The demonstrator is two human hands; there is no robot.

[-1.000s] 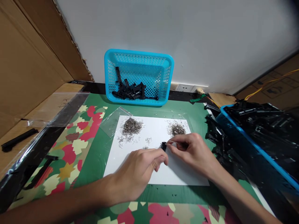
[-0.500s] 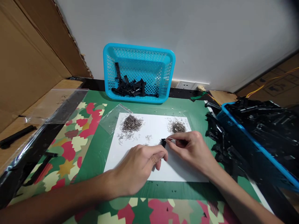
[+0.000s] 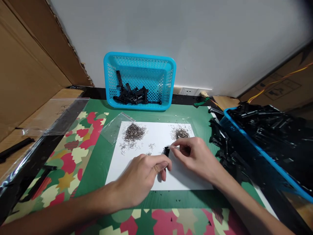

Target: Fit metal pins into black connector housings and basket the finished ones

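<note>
The left hand (image 3: 144, 173) has its grip closed on a small, hard-edged black plastic piece (image 3: 166, 151), held over the smooth white sheet (image 3: 190, 178) with only its squared end showing. The right hand (image 3: 198, 155), at the piece's 3 o'clock, pinches a thin, pale, straight sliver (image 3: 174, 147) in its grip, the tip at the piece's end. From the sheet's middle, a bristly heap of bent metal wires (image 3: 134, 132) lies at 10 o'clock, and a smaller wiry heap (image 3: 181, 133) at 1. At 12 stands a blue lattice-walled plastic basket (image 3: 173, 81) with slender black parts (image 3: 134, 94); at 3, a blue-rimmed bin (image 3: 264, 152) brims with glossy black strips (image 3: 274, 125).
</note>
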